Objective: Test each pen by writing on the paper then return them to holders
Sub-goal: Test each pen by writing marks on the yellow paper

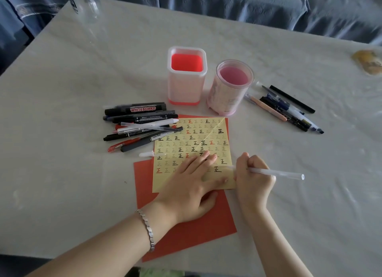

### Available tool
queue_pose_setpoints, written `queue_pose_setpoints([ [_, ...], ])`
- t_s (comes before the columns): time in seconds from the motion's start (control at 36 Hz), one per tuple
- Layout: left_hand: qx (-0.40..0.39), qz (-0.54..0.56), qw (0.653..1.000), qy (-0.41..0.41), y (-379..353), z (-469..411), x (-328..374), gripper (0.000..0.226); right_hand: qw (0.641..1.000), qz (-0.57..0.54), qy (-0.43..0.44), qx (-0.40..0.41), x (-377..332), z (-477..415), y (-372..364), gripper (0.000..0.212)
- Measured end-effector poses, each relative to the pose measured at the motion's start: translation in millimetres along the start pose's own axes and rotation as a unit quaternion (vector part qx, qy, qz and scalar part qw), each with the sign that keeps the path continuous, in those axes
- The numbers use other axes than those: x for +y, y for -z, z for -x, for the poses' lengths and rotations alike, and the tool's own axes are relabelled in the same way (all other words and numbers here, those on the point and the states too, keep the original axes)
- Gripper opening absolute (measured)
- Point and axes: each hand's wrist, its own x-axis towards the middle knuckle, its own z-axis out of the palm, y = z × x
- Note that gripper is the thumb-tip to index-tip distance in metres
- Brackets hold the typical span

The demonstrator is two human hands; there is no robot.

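A yellow paper covered in rows of written characters lies on a red sheet. My left hand presses flat on the yellow paper's lower part. My right hand grips a clear white pen at the paper's right edge, its tip hidden behind my fingers. A small white pen cap lies by the paper's left edge. Two empty holders stand behind the paper: a square white one with red inside and a round pink one.
A pile of markers and pens lies left of the paper, overlapping its top-left corner. Several more pens lie to the right of the round holder. A clear bottle stands at the far left; a yellow object sits at the far right.
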Motion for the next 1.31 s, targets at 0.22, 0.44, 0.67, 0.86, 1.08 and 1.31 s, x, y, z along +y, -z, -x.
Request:
queue_pose_setpoints([
  [0.22, 0.002, 0.001, 1.000, -0.004, -0.4, 0.2, 0.0, 0.037, 1.000, -0.018, 0.009, -0.011, 1.2, -0.7, -0.3, 0.041],
  [0.44, 0.031, 0.023, 0.999, 0.009, -1.9, 0.3, 0.2, 0.037, 0.996, -0.070, -0.048, 0.003, -1.5, -0.6, 5.0, 0.049],
  [0.67, 0.013, -0.042, 0.989, 0.143, 4.5, -1.9, 1.6, 0.057, 0.980, -0.117, -0.093, -0.130, -16.5, 4.7, 28.8, 0.023],
  [0.86, -0.003, -0.073, 0.987, 0.143, 2.1, -1.2, 1.4, 0.058, 0.948, -0.001, -0.036, -0.316, -35.4, 5.4, 39.7, 0.016],
  [1.08, -0.018, -0.076, 0.990, 0.119, 3.1, 1.5, -7.4, 0.062, 0.926, 0.080, -0.017, -0.369, -36.4, 2.9, 33.0, 0.034],
  [1.31, -0.005, -0.092, 0.989, 0.116, 1.4, 2.3, -7.6, 0.063, 0.945, 0.100, -0.045, -0.309, -28.8, -1.0, 51.9, 0.031],
])
